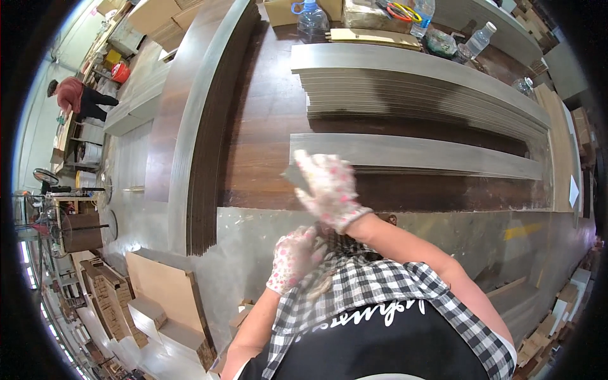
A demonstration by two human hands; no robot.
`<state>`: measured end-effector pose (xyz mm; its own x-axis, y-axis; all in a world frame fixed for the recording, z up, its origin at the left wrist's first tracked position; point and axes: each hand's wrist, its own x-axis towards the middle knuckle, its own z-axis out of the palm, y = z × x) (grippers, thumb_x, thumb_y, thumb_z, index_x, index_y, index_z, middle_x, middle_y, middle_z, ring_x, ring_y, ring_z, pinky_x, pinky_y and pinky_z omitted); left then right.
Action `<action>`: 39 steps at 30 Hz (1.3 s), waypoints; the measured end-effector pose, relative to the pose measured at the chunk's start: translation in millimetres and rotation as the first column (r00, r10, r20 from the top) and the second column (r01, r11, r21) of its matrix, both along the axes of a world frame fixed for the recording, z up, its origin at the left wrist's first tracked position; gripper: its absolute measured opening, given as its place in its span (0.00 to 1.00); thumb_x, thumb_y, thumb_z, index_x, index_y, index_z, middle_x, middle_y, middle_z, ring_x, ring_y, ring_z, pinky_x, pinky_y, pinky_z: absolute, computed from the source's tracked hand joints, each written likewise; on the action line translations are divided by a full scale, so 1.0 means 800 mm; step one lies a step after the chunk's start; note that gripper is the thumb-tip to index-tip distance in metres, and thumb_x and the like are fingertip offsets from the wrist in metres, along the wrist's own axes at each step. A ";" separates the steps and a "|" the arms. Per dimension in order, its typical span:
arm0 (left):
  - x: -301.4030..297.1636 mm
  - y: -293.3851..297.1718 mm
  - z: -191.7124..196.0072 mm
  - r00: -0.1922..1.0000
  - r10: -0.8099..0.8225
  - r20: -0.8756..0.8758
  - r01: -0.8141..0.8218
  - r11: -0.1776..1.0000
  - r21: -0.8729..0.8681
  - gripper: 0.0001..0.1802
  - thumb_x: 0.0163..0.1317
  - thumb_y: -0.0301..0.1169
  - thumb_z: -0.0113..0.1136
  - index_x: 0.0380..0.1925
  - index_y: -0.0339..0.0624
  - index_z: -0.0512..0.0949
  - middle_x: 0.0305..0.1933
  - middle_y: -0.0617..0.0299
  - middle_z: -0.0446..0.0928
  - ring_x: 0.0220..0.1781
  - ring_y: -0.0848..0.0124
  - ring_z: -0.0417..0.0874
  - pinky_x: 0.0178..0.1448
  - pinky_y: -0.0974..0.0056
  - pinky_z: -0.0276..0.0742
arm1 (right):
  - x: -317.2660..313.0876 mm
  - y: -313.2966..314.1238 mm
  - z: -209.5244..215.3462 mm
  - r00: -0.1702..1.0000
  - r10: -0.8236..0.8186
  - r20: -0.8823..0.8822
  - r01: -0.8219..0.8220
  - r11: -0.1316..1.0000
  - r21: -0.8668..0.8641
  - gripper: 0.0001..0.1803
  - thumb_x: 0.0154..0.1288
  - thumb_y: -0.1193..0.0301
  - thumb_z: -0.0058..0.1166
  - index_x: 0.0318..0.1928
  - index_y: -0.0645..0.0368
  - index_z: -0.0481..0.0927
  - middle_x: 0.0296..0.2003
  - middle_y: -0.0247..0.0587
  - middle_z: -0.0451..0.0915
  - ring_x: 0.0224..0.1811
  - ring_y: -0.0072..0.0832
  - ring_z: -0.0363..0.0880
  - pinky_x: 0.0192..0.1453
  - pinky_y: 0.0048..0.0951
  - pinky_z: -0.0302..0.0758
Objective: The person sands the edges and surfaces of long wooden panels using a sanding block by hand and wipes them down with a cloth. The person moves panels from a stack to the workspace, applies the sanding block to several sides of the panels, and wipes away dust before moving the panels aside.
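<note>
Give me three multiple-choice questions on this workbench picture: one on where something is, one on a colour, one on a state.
1. Where is the right hand?
A. on the near end of the single grey plank
B. on a water bottle
C. on the floor

2. What colour is the table top under the planks?
A. white
B. dark brown
C. green

3. What is the left hand doing?
A. holding a bottle
B. lifting a plank
C. held by the checked collar, holding no plank

Answers: A, the glove lies on that plank's end; B, dark wood shows between stacks; C, it sits at the collar.
</note>
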<state>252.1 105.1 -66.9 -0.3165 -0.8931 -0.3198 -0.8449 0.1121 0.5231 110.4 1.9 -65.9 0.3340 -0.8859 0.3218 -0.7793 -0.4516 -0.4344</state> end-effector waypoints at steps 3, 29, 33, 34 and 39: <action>-0.001 0.007 -0.012 0.999 0.036 0.007 -0.037 0.997 0.061 0.27 0.54 0.39 0.67 0.55 0.45 0.77 0.47 0.51 0.79 0.48 0.50 0.82 0.51 0.51 0.79 | 0.029 -0.015 0.015 0.994 0.103 -0.037 -0.104 0.994 -0.025 0.37 0.57 0.62 0.63 0.68 0.55 0.69 0.48 0.43 0.75 0.48 0.42 0.72 0.50 0.44 0.67; -0.279 -0.086 0.037 0.936 -0.109 -0.334 0.115 0.993 -0.001 0.15 0.56 0.28 0.69 0.45 0.42 0.85 0.43 0.55 0.84 0.42 0.60 0.86 0.48 0.61 0.81 | -0.781 0.127 -0.028 0.371 -0.922 -0.114 0.879 0.388 -0.277 0.32 0.59 0.65 0.66 0.64 0.55 0.74 0.49 0.48 0.76 0.54 0.42 0.74 0.63 0.41 0.70; -0.274 -0.113 0.070 0.858 -0.089 -0.505 -0.098 0.938 -0.332 0.13 0.52 0.26 0.70 0.40 0.43 0.86 0.43 0.57 0.84 0.43 0.62 0.84 0.49 0.60 0.82 | -0.718 0.082 0.016 0.341 -0.918 0.202 0.938 0.318 -0.138 0.29 0.64 0.66 0.65 0.63 0.61 0.74 0.52 0.45 0.77 0.59 0.38 0.74 0.68 0.37 0.68; -0.279 -0.118 0.071 0.886 -0.056 -0.461 -0.163 0.891 -0.423 0.14 0.52 0.27 0.71 0.40 0.44 0.86 0.44 0.56 0.84 0.44 0.60 0.84 0.51 0.58 0.81 | -0.675 0.065 0.022 0.380 -0.824 0.421 0.911 0.413 -0.013 0.28 0.65 0.67 0.64 0.63 0.62 0.74 0.54 0.44 0.77 0.60 0.35 0.74 0.68 0.36 0.67; -0.328 -0.188 0.024 0.912 -0.361 -0.197 0.123 0.696 -0.707 0.29 0.47 0.39 0.71 0.53 0.47 0.79 0.54 0.54 0.80 0.53 0.53 0.81 0.56 0.51 0.77 | -0.464 -0.012 -0.009 0.425 -0.359 0.831 0.388 0.902 0.191 0.28 0.63 0.73 0.63 0.63 0.62 0.74 0.59 0.41 0.76 0.64 0.31 0.72 0.72 0.33 0.64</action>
<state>-10.3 -45.3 -47.5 -0.5240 -0.7059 0.4767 -0.5513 0.7076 0.4420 -260.5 -8.1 -73.0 -0.4649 -0.8411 0.2764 -0.1511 -0.2322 -0.9608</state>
